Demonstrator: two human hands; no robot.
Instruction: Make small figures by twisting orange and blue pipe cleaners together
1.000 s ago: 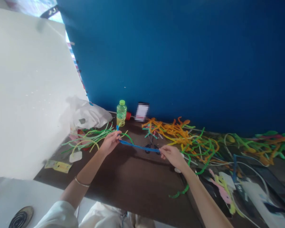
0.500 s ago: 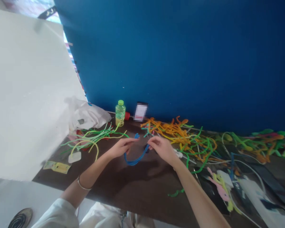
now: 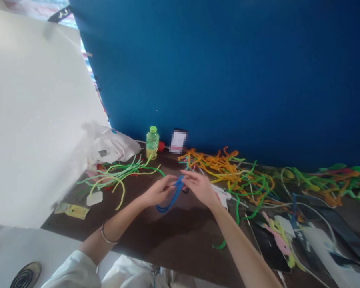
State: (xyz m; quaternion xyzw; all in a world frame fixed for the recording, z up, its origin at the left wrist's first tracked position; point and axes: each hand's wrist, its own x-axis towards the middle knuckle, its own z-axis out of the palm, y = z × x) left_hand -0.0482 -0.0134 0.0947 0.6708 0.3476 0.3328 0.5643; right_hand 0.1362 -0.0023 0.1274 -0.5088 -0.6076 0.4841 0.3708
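Note:
A bent loop of blue pipe cleaners [image 3: 168,207] hangs between my hands above the dark table [image 3: 156,236]. My left hand [image 3: 159,191] pinches it at the upper left, fingers curled. From the other side my right hand [image 3: 199,188] closes its thumb and fingers on the top of the same blue strands. The fingertips of both hands are close together, and the loop's rounded end droops toward me on the left. Where exactly the fingertips press is partly hidden.
Behind stand a green-capped bottle [image 3: 152,144] and a phone [image 3: 178,141]. Pale green pipe cleaners [image 3: 123,172] lie left, near a white case [image 3: 94,198]. Orange pipe cleaners [image 3: 222,164] are heaped right. A tablet [image 3: 270,244] and a power strip [image 3: 327,252] lie front right.
My hands have come together, my right hand shifting left and my left hand slightly right. The wide blue curve has folded into a narrower loop.

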